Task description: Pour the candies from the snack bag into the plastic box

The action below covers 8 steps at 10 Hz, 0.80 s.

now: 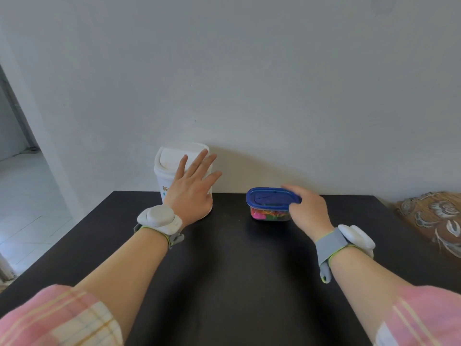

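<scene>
A clear plastic box point(268, 214) with colourful candies inside stands on the black table point(224, 258) near the wall. A blue lid point(270, 198) lies on top of it. My right hand point(308, 209) grips the lid's right edge, fingers curled over it. My left hand point(193, 187) hovers with straight, spread fingers in front of a small white bin point(172, 163). No snack bag is in view.
The white swing-lid bin stands at the back of the table against the pale wall point(249, 83). A patterned brown cloth point(434, 221) lies at the right edge. To the left a tiled floor point(22, 208) lies beyond the table's edge.
</scene>
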Each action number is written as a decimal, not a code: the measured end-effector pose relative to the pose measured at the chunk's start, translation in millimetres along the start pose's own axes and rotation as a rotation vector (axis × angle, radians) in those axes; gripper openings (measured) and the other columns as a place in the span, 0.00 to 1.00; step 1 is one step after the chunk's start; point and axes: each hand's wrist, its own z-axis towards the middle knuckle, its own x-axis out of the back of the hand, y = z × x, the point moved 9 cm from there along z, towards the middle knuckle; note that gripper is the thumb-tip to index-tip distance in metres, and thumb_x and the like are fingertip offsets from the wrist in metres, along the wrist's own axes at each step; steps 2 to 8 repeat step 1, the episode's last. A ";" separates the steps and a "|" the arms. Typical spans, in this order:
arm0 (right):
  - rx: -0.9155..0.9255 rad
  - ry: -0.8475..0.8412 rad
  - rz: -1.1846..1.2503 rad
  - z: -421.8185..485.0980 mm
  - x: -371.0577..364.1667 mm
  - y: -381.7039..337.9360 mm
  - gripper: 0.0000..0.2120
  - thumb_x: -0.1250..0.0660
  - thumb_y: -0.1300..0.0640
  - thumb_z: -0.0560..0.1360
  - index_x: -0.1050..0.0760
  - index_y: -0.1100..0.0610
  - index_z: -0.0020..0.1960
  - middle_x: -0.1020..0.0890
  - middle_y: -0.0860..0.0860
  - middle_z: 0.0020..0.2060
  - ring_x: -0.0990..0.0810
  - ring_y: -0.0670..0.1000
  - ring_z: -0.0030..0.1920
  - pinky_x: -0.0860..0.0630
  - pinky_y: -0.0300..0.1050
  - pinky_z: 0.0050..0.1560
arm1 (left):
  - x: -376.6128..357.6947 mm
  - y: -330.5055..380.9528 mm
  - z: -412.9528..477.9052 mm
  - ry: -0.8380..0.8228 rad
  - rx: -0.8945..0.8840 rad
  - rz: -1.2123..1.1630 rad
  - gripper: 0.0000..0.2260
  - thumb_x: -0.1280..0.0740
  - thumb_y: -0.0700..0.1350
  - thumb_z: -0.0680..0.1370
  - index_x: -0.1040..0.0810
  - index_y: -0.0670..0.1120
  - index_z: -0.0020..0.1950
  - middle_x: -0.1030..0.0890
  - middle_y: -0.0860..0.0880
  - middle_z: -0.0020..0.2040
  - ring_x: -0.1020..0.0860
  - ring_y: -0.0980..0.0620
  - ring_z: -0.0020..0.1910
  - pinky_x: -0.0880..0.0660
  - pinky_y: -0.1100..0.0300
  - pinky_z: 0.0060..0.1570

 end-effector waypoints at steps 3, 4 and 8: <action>-0.029 0.107 0.045 -0.5 22.2 -7.2 0.24 0.42 0.69 0.73 0.23 0.55 0.65 0.21 0.52 0.64 0.25 0.55 0.66 0.30 0.46 0.65 | 1.6 5.6 1.1 0.025 -0.012 -0.042 0.22 0.34 0.39 0.71 0.25 0.46 0.65 0.33 0.44 0.74 0.42 0.44 0.76 0.48 0.43 0.75; -0.029 0.107 0.045 -0.5 22.2 -7.2 0.24 0.42 0.69 0.73 0.23 0.55 0.65 0.21 0.52 0.64 0.25 0.55 0.66 0.30 0.46 0.65 | 1.6 5.6 1.1 0.025 -0.012 -0.042 0.22 0.34 0.39 0.71 0.25 0.46 0.65 0.33 0.44 0.74 0.42 0.44 0.76 0.48 0.43 0.75; -0.029 0.107 0.045 -0.5 22.2 -7.2 0.24 0.42 0.69 0.73 0.23 0.55 0.65 0.21 0.52 0.64 0.25 0.55 0.66 0.30 0.46 0.65 | 1.6 5.6 1.1 0.025 -0.012 -0.042 0.22 0.34 0.39 0.71 0.25 0.46 0.65 0.33 0.44 0.74 0.42 0.44 0.76 0.48 0.43 0.75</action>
